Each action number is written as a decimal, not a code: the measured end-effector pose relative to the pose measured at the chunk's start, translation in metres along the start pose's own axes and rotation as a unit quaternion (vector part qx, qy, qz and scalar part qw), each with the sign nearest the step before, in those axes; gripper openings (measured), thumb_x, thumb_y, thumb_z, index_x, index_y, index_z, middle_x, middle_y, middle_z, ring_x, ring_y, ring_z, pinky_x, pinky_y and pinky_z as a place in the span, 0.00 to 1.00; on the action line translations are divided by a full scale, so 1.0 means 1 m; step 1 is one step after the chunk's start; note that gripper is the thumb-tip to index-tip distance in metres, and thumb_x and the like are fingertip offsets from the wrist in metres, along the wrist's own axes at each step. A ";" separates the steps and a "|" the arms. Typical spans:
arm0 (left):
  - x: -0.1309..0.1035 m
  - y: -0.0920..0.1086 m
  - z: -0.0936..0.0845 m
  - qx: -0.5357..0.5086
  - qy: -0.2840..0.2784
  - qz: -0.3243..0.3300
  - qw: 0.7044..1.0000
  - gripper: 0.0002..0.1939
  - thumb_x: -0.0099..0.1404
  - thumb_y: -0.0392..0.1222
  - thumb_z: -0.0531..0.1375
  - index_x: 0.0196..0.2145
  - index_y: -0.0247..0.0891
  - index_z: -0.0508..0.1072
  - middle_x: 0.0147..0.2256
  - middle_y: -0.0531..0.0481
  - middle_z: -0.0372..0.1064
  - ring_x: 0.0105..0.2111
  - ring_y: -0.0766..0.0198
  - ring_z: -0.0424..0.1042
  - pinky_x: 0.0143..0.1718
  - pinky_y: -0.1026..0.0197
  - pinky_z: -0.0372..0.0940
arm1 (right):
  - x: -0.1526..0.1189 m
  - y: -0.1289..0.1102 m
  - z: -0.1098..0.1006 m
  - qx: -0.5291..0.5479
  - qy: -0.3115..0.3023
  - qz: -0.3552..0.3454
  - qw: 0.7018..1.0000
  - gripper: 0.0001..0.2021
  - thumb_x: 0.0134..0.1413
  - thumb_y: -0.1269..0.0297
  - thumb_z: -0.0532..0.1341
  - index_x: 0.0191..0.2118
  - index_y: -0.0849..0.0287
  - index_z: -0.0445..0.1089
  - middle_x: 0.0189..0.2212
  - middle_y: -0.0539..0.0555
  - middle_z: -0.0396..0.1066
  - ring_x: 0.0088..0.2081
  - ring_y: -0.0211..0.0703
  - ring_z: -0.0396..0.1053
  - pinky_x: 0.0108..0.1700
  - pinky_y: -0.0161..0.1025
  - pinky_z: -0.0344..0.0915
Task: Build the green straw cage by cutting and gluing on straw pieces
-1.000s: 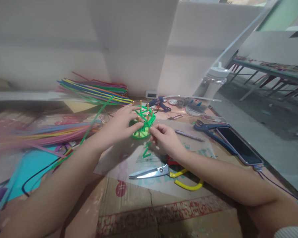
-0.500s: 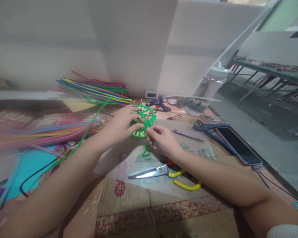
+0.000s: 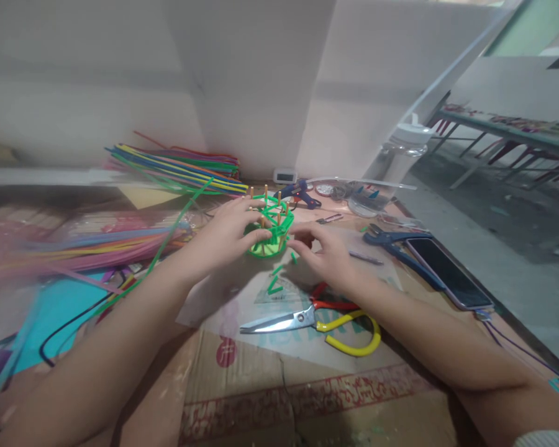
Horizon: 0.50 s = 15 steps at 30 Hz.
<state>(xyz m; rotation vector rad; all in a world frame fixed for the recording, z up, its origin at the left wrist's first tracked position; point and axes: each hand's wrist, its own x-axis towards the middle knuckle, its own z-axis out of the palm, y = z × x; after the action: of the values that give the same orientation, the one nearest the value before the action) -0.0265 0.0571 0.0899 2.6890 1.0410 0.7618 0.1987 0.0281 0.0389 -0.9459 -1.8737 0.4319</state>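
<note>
A small round green frame [image 3: 269, 247] with upright wooden sticks stands at the middle of the work area. My left hand [image 3: 236, 228] is wrapped round its left side, thumb in front and fingers behind. At the frame's right edge is my right hand [image 3: 320, 249], its thumb and forefinger apart with nothing visible between them. Short green pieces [image 3: 274, 285] lie on the sheet in front of the frame. Scissors [image 3: 302, 319] with red and yellow handles lie nearer to me, blades pointing left.
Coloured strips [image 3: 181, 167] lie at the back left, more in plastic at left. Behind the frame is a blue glue gun [image 3: 302, 191]. A water bottle [image 3: 395, 162], pliers [image 3: 400, 248] and a phone [image 3: 449, 273] stand or lie at right.
My right hand has moved right, off the front of the green frame, and its fingers have parted. A small green piece now shows below it. My left hand has hardly moved.
</note>
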 end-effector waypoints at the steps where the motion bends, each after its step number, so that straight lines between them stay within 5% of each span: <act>1: 0.000 0.000 0.000 0.001 0.000 0.003 1.000 0.09 0.69 0.44 0.60 0.38 0.38 0.78 0.55 0.41 0.71 0.60 0.50 0.65 0.62 0.44 0.59 | 0.002 0.001 -0.002 -0.041 -0.008 -0.061 0.997 0.10 0.62 0.57 0.63 0.42 0.58 0.73 0.32 0.53 0.74 0.31 0.41 0.69 0.37 0.39 0.66; 6: 0.001 0.001 0.000 0.013 -0.009 -0.008 1.000 0.09 0.69 0.43 0.60 0.40 0.36 0.79 0.56 0.40 0.70 0.62 0.49 0.63 0.64 0.42 0.57 | 0.008 0.005 0.002 -0.165 -0.007 -0.221 0.961 0.12 0.65 0.60 0.61 0.49 0.60 0.71 0.37 0.59 0.75 0.37 0.46 0.71 0.40 0.43 0.68; 15: 0.001 0.000 0.002 0.026 -0.012 -0.008 1.000 0.10 0.69 0.44 0.60 0.41 0.38 0.79 0.58 0.41 0.70 0.62 0.51 0.63 0.66 0.43 0.54 | 0.008 0.009 0.010 -0.206 0.008 -0.247 0.947 0.08 0.66 0.64 0.59 0.47 0.60 0.72 0.35 0.59 0.74 0.36 0.47 0.71 0.38 0.43 0.68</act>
<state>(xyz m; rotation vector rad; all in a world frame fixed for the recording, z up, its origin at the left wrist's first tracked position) -0.0256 0.0578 0.0885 2.7220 1.0897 0.7075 0.1919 0.0411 0.0326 -0.6938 -2.1406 -0.2792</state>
